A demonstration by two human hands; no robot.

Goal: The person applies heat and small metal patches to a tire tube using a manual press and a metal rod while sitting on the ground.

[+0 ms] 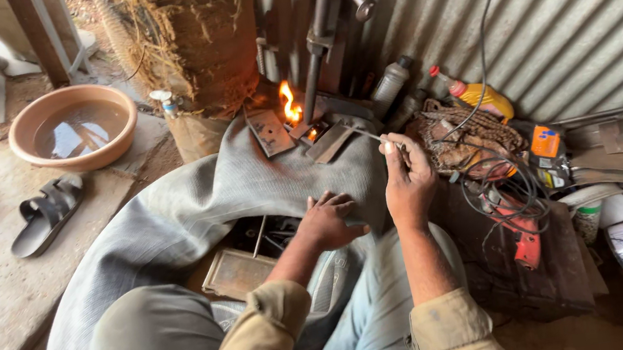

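Note:
A large grey rubber inner tube lies across my lap and reaches up to a small press. An orange flame burns there on flat metal plates. My right hand is shut on a thin metal rod whose tip points toward the flame. My left hand rests palm down, fingers spread, on the tube, just left of the right hand.
A tan basin of water and black sandals sit on the stone slab at left. A yellow bottle, a grey bottle, tangled cables, a red tool and corrugated metal wall crowd the right.

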